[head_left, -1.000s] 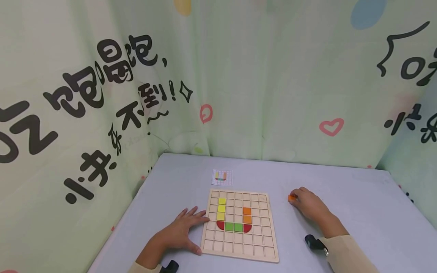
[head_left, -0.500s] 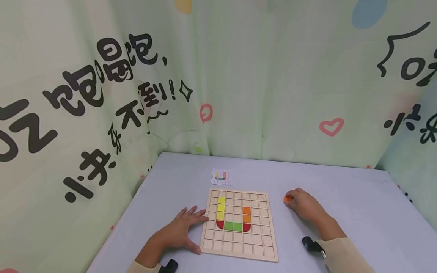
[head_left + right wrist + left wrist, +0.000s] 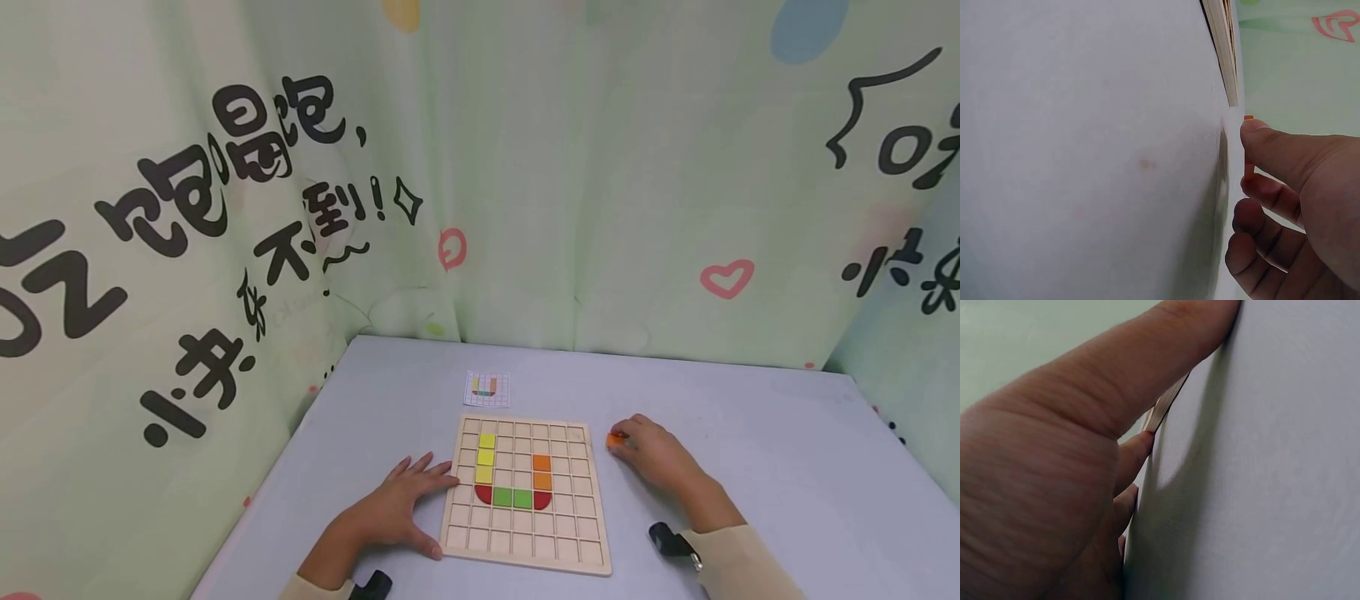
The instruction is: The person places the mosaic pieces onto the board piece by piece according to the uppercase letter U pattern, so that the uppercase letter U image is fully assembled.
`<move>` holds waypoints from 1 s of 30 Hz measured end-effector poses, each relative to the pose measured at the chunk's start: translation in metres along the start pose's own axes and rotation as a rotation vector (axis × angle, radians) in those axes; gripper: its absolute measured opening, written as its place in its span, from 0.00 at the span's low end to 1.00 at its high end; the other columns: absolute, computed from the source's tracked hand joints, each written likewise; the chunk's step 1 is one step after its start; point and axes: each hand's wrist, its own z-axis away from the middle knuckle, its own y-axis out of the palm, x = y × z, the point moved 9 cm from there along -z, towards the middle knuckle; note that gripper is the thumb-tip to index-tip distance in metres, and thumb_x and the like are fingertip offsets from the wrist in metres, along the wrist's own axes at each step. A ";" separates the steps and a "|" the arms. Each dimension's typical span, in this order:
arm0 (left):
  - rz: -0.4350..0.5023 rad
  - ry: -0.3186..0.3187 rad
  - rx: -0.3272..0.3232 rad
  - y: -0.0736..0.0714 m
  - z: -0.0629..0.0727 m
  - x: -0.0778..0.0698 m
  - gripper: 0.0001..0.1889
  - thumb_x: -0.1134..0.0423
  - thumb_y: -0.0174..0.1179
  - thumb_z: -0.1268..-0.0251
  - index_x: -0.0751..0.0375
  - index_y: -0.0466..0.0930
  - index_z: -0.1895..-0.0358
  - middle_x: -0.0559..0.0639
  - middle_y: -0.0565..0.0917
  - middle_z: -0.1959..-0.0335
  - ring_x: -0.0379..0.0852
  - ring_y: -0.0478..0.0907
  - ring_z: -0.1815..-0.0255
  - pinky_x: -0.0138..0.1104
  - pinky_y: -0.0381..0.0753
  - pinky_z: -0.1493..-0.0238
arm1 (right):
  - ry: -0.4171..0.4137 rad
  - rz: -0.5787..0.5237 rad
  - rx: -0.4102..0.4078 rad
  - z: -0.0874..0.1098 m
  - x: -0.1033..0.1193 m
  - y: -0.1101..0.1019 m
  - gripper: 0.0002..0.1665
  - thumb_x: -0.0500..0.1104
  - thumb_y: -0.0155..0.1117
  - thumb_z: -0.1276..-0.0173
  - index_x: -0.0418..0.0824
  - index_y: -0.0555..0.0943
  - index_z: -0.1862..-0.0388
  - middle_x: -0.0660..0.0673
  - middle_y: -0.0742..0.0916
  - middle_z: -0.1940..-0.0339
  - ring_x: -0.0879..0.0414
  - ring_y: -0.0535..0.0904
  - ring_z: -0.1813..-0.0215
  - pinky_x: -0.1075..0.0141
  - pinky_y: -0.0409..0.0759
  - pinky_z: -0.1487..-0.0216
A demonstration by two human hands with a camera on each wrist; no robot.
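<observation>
A wooden grid board [image 3: 525, 537] lies on the table with coloured tiles set in a U: yellow tiles [image 3: 486, 457] on the left, red rounded corner tiles [image 3: 542, 501], green tiles [image 3: 503, 497] along the bottom, and two orange tiles [image 3: 542, 482] on the right. My left hand [image 3: 386, 510] rests spread at the board's left edge, thumb and a fingertip touching it. To the right of the board, my right hand [image 3: 660, 454] pinches a loose orange tile [image 3: 1249, 170] between thumb and fingers, just above the table.
A small printed card [image 3: 487, 389] showing a coloured U on a grid lies behind the board. The white table [image 3: 787, 450] ends at a pale green curtain [image 3: 525, 167] with black lettering.
My right hand has moved left toward the board, carrying the orange tile. The left hand and the tiles in the board have stayed in place.
</observation>
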 end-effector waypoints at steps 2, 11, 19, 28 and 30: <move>-0.004 0.000 0.000 0.000 0.000 0.000 0.53 0.28 0.71 0.69 0.38 0.68 0.30 0.41 0.61 0.26 0.52 0.44 0.22 0.54 0.36 0.27 | -0.012 0.000 -0.005 0.001 0.004 0.000 0.16 0.42 0.68 0.35 0.37 0.82 0.50 0.43 0.82 0.54 0.42 0.77 0.48 0.45 0.74 0.45; -0.007 -0.016 0.001 0.001 -0.001 0.002 0.52 0.28 0.72 0.69 0.38 0.68 0.30 0.41 0.61 0.25 0.51 0.44 0.22 0.54 0.36 0.26 | -0.028 -0.024 -0.003 0.001 0.023 0.001 0.16 0.42 0.68 0.35 0.38 0.82 0.50 0.45 0.81 0.55 0.46 0.77 0.50 0.47 0.75 0.45; -0.009 -0.015 0.002 0.002 -0.001 0.002 0.52 0.29 0.72 0.69 0.37 0.68 0.30 0.41 0.61 0.26 0.51 0.44 0.22 0.55 0.36 0.27 | -0.017 -0.052 0.022 0.000 0.043 0.003 0.17 0.44 0.69 0.35 0.39 0.82 0.49 0.47 0.81 0.55 0.49 0.77 0.51 0.48 0.76 0.45; -0.010 -0.001 -0.002 0.000 0.001 0.000 0.53 0.29 0.73 0.70 0.39 0.69 0.30 0.43 0.62 0.26 0.52 0.44 0.22 0.54 0.36 0.27 | -0.039 -0.056 0.058 -0.008 0.062 0.008 0.17 0.45 0.69 0.35 0.42 0.82 0.49 0.50 0.81 0.55 0.50 0.76 0.50 0.50 0.76 0.44; -0.015 -0.001 -0.004 0.000 0.000 0.001 0.53 0.29 0.73 0.70 0.38 0.69 0.30 0.42 0.62 0.26 0.52 0.44 0.22 0.54 0.36 0.27 | -0.048 -0.061 0.062 -0.009 0.066 0.009 0.17 0.46 0.69 0.35 0.41 0.83 0.49 0.50 0.81 0.56 0.51 0.76 0.51 0.51 0.76 0.45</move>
